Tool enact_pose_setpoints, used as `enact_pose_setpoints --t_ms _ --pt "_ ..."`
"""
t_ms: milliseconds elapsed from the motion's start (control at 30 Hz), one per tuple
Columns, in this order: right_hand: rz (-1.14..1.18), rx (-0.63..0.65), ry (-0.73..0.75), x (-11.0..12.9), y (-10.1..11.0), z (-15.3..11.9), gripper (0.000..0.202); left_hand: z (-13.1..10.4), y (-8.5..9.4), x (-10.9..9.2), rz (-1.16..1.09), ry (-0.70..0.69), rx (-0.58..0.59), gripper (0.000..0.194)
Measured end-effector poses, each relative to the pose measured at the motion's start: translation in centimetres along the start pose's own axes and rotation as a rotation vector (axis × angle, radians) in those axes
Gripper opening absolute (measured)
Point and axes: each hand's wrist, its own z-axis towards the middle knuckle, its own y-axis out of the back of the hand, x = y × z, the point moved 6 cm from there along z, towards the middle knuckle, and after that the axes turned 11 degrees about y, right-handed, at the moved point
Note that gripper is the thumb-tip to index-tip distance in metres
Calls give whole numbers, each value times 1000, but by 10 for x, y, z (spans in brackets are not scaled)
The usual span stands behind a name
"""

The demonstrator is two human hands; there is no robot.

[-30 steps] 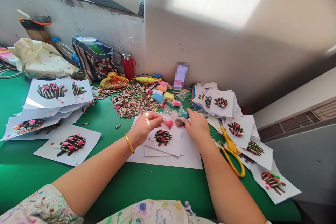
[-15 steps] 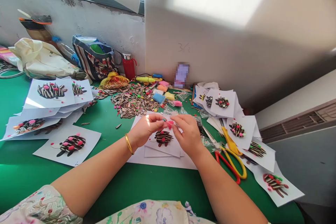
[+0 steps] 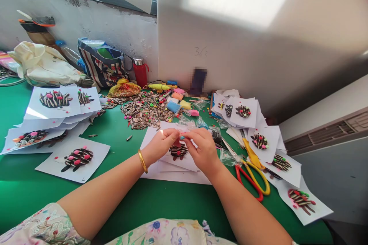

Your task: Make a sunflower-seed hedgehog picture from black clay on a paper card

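My left hand [image 3: 164, 142] and my right hand [image 3: 202, 147] meet fingertip to fingertip. Both are closed in a pinch on a small piece of pink modelling clay [image 3: 184, 133], mostly hidden by the fingers. A tiny teal spot shows at the fingertips; I cannot tell whether it is clay or a nail. Just below the hands, on stacked white paper cards [image 3: 175, 166], lies a hedgehog picture [image 3: 178, 152] of striped sunflower seeds with reddish feet. Its upper part is covered by my fingers.
Behind the hands spreads a heap of sunflower seeds [image 3: 143, 109] beside clay lumps, one a blue clay block [image 3: 173, 106]. Scissors [image 3: 253, 178] and a yellow cutter [image 3: 253, 155] lie to the right. Finished cards [image 3: 54, 113] are piled left and right. A red flask [image 3: 140, 73] stands by the wall.
My fingertips have come closer together over the card, and less of the pink clay shows between them. The pixelated rectangle by the wall has turned from light to dark.
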Motion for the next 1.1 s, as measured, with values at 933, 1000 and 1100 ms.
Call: enact_pose_setpoints --t_ms 933,1000,1100 --pt "63 -20 28 4 -2 -1 19 -2 -5 0 74 -68 67 43" --pt "70 -31 22 3 0 0 15 -2 -6 -2 90 -82 79 44" --pt "74 -50 0 0 2 -1 12 -2 -6 -3 39 -66 94 43"
